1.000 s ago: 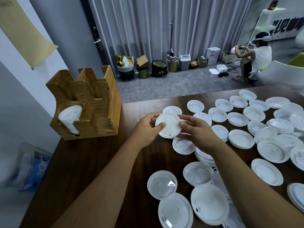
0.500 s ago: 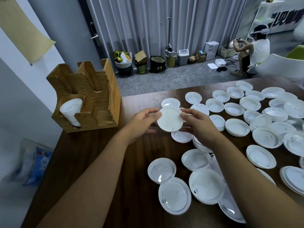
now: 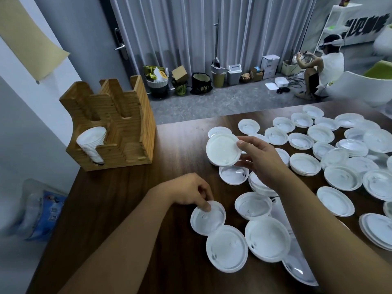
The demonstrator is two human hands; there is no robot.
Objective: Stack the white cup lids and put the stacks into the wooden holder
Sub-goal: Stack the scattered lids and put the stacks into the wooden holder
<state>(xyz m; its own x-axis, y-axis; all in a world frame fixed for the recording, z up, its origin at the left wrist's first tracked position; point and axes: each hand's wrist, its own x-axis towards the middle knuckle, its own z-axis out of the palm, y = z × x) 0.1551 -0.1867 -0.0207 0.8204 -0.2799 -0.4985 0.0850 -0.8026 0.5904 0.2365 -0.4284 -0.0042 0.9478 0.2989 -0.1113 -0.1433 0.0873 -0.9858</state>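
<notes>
a person's right hand [image 3: 259, 158] holds a small stack of white lids [image 3: 223, 150] above the dark table [image 3: 118, 209], thumb and fingers curled round its rim. nearer the body, the left hand [image 3: 188, 193] pinches the edge of a single lid [image 3: 207, 218] lying flat on the table. loose lids [image 3: 305, 164] spread right of both hands. the wooden holder [image 3: 125, 124], one stack [image 3: 92, 143] already in it, stands well left of them.
</notes>
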